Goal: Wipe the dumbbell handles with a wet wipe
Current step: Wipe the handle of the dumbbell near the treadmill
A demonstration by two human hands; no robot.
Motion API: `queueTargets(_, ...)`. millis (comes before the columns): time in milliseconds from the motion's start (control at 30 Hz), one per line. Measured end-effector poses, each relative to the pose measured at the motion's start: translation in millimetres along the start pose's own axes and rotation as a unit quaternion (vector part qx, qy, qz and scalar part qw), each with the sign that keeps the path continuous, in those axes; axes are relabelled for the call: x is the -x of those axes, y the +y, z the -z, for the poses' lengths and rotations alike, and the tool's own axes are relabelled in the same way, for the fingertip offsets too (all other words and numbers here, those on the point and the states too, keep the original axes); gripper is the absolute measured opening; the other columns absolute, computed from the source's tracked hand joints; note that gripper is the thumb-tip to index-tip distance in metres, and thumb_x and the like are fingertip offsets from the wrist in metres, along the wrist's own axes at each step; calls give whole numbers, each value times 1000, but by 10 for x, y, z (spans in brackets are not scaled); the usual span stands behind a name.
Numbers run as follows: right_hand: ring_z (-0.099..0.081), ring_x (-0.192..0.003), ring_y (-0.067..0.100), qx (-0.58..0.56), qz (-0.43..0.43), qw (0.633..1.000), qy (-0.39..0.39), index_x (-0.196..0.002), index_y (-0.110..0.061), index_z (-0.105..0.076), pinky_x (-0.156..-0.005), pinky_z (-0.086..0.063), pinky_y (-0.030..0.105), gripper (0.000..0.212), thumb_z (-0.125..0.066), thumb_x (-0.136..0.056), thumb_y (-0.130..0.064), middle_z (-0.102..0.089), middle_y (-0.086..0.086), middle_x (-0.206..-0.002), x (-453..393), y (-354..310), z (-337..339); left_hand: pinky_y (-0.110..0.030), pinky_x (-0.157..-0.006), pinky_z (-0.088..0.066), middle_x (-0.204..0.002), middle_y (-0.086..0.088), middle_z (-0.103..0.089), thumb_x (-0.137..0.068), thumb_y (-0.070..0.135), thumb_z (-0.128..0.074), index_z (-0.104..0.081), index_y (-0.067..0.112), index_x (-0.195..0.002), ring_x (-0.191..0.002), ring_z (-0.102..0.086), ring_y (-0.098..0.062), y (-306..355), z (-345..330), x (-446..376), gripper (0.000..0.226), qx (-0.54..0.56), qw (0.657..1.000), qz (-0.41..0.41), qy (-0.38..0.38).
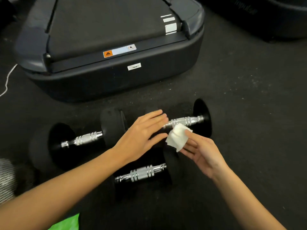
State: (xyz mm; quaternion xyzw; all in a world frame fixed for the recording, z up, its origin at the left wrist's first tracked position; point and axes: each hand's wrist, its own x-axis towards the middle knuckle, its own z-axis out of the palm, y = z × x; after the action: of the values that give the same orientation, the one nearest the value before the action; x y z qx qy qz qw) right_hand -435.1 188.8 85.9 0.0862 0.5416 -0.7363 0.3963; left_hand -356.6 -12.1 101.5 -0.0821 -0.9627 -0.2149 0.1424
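Observation:
Three black dumbbells with chrome handles lie on the dark floor. The far right dumbbell's handle (186, 121) runs between my hands. A second handle (86, 139) lies at the left, a third handle (141, 174) nearest me. My right hand (201, 156) pinches a folded white wet wipe (177, 136) just below the far right handle. My left hand (142, 133) hovers flat with fingers apart over that dumbbell's left end, hiding its left weight. It holds nothing.
A treadmill's rear end (113, 72) stands right behind the dumbbells. A white cable (7, 80) trails at the left edge. Another dark machine base (265, 17) sits at the top right. Something green (66, 223) lies at the bottom left.

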Motion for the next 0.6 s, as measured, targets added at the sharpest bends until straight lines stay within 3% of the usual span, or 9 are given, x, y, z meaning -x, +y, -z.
queueTargets(100,-71,-102,29,24,94,995,17,-109,1,-70,-88,-58,41,23,-60,-95,-15,-75,16,-104,-232,-46,-16,-34,-122,-18,-160,4,-23,-90,60,-49,-25,15,-153,-149,-9,-6,-169,16,-141,81,3,996,87,-28)
queueTargets(167,-72,-100,27,116,222,967,49,-105,1,-72,-90,-58,40,20,-62,-95,-13,-76,13,-98,-393,-45,-68,-26,-121,-6,-163,7,-1,-84,70,-48,-1,17,-156,-149,5,-5,-254,19,-201,101,-22,990,114,-77)
queueTargets(233,-71,-98,9,264,377,883,86,-112,-14,-74,-90,-55,26,19,-62,-96,-15,-77,-3,-101,-550,-31,-129,-27,-121,-2,-162,6,8,-78,79,-43,12,18,-155,-149,9,-7,-329,1,-217,113,-31,980,147,-127)
queueTargets(300,-68,-105,11,429,481,761,76,-119,-13,-70,-96,-51,25,25,-61,-96,-9,-74,-1,-112,-778,31,-139,-32,-122,-1,-163,4,12,-73,89,-30,17,18,-153,-149,11,-7,-389,-69,-187,117,-54,969,159,-178)
queueTargets(367,-65,-111,25,558,492,668,18,-119,-7,-67,-100,-49,39,28,-57,-93,-5,-70,9,-117,-988,166,-141,-36,-123,-2,-161,5,21,-69,93,-18,21,18,-152,-147,19,-7,-417,-135,-133,119,-83,963,155,-204)
queueTargets(400,-63,-114,28,594,486,641,-7,-119,-6,-66,-102,-47,43,28,-54,-93,-7,-69,10,-118,-1050,250,-116,-37,-123,-2,-160,5,24,-69,92,-15,24,17,-151,-146,22,-7,-430,-161,-117,118,-98,961,150,-209)
queueTargets(500,-54,-129,19,594,496,632,-41,-127,-8,-64,-113,-37,36,32,-50,-99,-15,-63,4,-132,-1055,433,66,-40,-123,0,-157,5,32,-71,90,-7,30,16,-148,-144,29,-7,-433,-190,-99,113,-134,956,143,-218)
queueTargets(600,-49,-135,15,596,544,591,-15,-128,-10,-65,-113,-38,35,33,-56,-97,-15,-60,3,-138,-1039,494,253,-43,-122,1,-156,8,34,-69,89,-5,31,18,-147,-142,32,-6,-406,-198,-107,112,-130,953,156,-227)
